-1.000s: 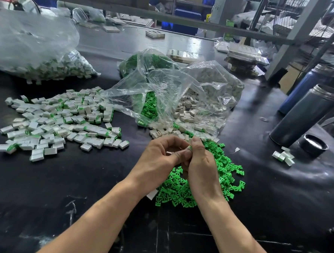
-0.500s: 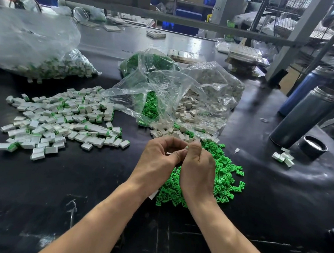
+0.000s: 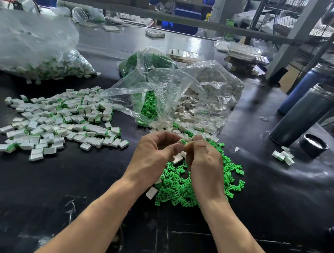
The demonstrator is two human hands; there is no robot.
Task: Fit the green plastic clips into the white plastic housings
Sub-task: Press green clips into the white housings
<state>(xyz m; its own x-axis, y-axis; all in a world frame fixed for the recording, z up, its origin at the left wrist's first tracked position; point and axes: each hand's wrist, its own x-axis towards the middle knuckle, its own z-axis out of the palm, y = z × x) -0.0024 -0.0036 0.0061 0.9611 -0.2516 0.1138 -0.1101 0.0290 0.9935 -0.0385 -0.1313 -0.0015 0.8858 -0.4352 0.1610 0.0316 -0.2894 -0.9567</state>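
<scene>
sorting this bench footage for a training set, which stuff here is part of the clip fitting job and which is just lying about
Part of the job:
- left hand and right hand, pinching a green clip between them
- loose green clips
- open bag of white housings
- pile of fitted pieces

Just lying about:
- grey flask
- black lid
- blue flask

no legible txt, labels or nos. anywhere.

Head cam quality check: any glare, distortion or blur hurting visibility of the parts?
Head view: glare streaks on the glossy black table and the clear plastic bags; wide-angle bending tilts the flasks at the right edge; background shelving is soft; left hand, right hand and the green clips are sharp.
</scene>
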